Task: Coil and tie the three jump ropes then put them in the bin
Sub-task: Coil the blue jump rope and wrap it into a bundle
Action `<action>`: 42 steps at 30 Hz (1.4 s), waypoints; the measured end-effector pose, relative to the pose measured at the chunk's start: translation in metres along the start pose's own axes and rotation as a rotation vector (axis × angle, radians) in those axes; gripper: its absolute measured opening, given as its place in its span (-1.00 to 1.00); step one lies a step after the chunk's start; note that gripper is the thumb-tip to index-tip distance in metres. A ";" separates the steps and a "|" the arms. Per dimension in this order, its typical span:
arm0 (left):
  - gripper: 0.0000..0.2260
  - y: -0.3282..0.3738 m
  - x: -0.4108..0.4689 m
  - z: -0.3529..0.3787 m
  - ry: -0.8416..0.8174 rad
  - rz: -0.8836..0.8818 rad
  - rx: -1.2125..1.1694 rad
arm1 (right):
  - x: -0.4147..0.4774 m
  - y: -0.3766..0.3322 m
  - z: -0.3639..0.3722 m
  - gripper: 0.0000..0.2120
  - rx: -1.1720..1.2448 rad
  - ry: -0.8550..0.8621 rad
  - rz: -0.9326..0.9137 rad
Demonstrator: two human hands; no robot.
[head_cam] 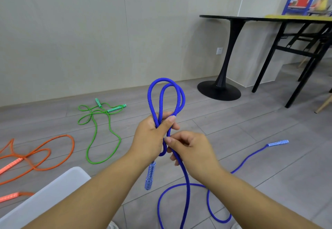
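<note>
Now my left hand grips two upright loops of braided blue rope; my right hand pinches the strand just below; its patterned handle dangles.

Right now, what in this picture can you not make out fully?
Head view only.
- Orange rope: cut off by the left edge.
- White bin: only a corner shows; image edges and the left forearm hide the rest.
- Blue rope: crossings hidden inside the left hand; bottom edge cuts it.
- Shelf contents: blurred.
</note>
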State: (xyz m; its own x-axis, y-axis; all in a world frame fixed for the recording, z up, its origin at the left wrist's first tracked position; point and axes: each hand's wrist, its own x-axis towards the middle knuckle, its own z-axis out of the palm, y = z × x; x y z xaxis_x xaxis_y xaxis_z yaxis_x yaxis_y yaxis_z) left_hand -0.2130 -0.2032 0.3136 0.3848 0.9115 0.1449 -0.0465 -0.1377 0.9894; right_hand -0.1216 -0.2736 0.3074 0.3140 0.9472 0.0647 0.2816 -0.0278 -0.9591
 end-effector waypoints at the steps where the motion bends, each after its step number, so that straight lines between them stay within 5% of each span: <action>1: -0.91 0.000 0.000 0.000 0.004 0.000 0.003 | 0.000 0.001 0.000 -0.87 0.005 -0.008 -0.003; 17: -0.92 0.013 0.017 -0.027 0.142 -0.008 -0.217 | -0.011 0.046 -0.041 -0.82 -0.436 -0.460 0.205; 20: -0.90 0.006 0.022 -0.038 0.187 -0.008 -0.090 | -0.011 0.048 -0.052 -0.80 -0.522 -0.389 0.169; 28: -0.61 -0.002 0.005 -0.033 0.114 0.138 0.539 | 0.002 0.011 -0.048 -0.92 -0.438 0.058 -0.404; 33: -0.37 -0.007 -0.002 -0.026 -0.077 0.258 0.821 | 0.017 -0.013 -0.046 -0.82 -0.436 0.224 -0.417; 39: -0.47 -0.009 0.000 -0.022 -0.189 0.234 1.091 | 0.025 -0.021 -0.059 -0.84 -0.507 0.222 -0.376; 42: -0.67 -0.010 0.003 -0.025 -0.172 0.239 1.127 | 0.027 -0.021 -0.068 -0.79 -0.580 0.229 -0.397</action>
State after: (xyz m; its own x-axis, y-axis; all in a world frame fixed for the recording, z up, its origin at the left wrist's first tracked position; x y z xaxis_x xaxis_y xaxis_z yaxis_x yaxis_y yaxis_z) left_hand -0.2345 -0.1894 0.3044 0.6009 0.7631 0.2379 0.6778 -0.6442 0.3545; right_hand -0.0578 -0.2694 0.3478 0.2526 0.8324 0.4933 0.8276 0.0782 -0.5559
